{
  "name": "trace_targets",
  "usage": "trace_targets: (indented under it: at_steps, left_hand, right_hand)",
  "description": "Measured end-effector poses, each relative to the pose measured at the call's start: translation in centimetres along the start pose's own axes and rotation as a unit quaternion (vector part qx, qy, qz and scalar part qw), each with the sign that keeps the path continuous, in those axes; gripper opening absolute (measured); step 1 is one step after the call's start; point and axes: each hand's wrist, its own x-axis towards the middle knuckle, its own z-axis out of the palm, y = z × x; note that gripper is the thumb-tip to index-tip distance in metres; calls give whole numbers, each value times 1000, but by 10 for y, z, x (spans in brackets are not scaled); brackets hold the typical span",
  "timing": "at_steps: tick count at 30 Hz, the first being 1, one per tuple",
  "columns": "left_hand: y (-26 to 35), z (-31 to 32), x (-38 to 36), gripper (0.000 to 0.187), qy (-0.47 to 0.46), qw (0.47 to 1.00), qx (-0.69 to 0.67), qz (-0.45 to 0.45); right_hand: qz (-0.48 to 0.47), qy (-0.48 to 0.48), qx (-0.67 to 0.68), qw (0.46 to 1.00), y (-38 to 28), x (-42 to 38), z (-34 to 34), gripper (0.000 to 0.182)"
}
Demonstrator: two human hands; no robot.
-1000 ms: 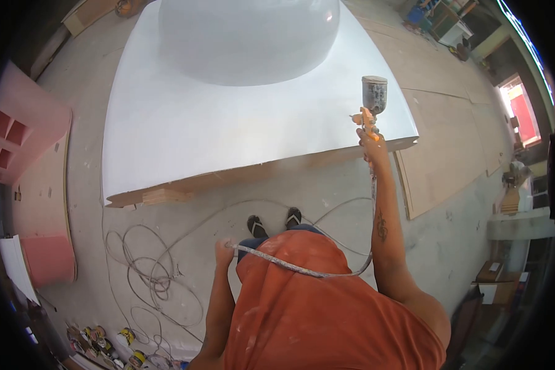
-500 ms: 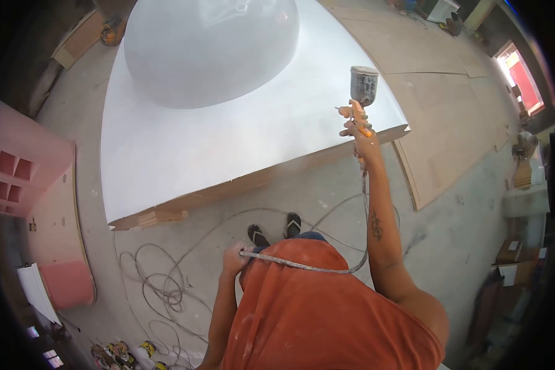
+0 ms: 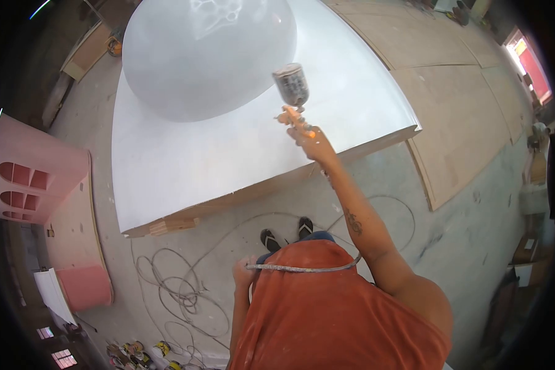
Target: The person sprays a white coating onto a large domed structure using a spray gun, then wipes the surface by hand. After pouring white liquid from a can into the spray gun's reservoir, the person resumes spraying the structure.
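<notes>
Holding the spray gun point(image 3: 296, 98) above the white panel point(image 3: 179, 166), apparently near the rounded dome point(image 3: 209, 68), and grasping it in the right hand point(image 3: 314, 145). Possibly risking drips by tipping the cup point(image 3: 290, 80) further, a scuffed dome by swinging too close, or a jerked air hose point(image 3: 302, 269) by stepping into the loose loops point(image 3: 180, 295). Holding the right arm point(image 3: 365, 229) outstretched, nearly straight; resting the left forearm point(image 3: 241, 305) low beside the orange shirt point(image 3: 345, 308), gripping the hose in the left hand point(image 3: 243, 271).

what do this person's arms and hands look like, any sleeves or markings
The left hand and right hand wear no gloves. A dark, curling tattoo marks the right forearm, and the rust-orange top leaves that arm bare to the shoulder.
</notes>
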Motion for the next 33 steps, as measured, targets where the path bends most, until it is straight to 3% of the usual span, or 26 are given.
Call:
trace_targets:
  at_steps: [5,13,22,24,27,30,33]
  left_hand:
    - [8,0,8,45,19,1000,8,6]
    - [98,-7,38,41,-31,998,10,55]
    - [165,-25,70,42,-272,950,-82,127]
    - [173,-27,72,41,-318,938,-66,121]
    - [161,-18,70,40,-295,945,-79,122]
    - [154,-27,67,39,-278,955,-70,80]
    - [144,-34,64,45,-261,958,-85,87]
  right_hand:
    - [41,100,24,994,19,69,-75,38]
    - [36,181,-22,983,21,166,-161,39]
    - [-26,271,-118,955,-8,224,-217,52]
    - [-21,269,-107,957,-19,224,-223,50]
    - [7,247,-123,961,-28,218,-222,49]
    - [32,182,-123,975,-36,197,-216,47]
    - [24,51,-97,994,-58,139,-201,39]
